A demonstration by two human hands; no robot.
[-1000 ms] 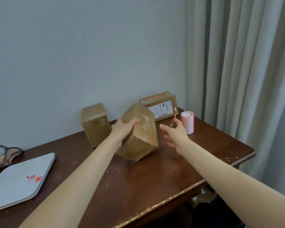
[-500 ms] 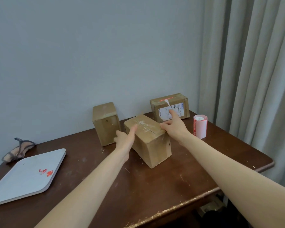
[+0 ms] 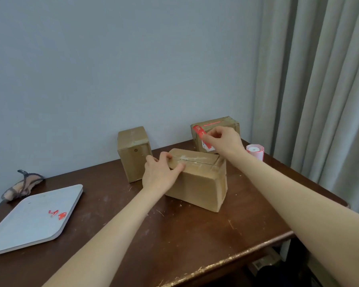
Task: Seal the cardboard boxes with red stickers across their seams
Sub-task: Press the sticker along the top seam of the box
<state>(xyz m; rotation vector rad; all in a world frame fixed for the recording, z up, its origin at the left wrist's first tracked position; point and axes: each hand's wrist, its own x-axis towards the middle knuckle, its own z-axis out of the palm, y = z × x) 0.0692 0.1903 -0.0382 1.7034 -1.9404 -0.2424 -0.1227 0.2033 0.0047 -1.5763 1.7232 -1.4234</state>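
A cardboard box [image 3: 201,187] lies on its long side in the middle of the brown table [image 3: 174,245], its taped seam facing up. My left hand [image 3: 162,172] presses on the box's left top corner, fingers spread over the edge. My right hand [image 3: 224,140] hovers above the box's far edge and pinches a red sticker strip [image 3: 199,131] that sticks out to the left. Behind it stands a second box [image 3: 232,123] with a red strip along its top. A third, upright box [image 3: 133,154] stands to the left near the wall.
A pink-and-white sticker roll [image 3: 255,152] stands upright at the table's right rear. A white board [image 3: 29,220] with red sticker scraps lies at the left. A small fabric item [image 3: 23,185] rests by the wall. A curtain [image 3: 319,79] hangs at the right.
The box went from tilted in my left hand to flat on the table. My right hand rose from the box's top edge, now holding the red sticker strip above it.
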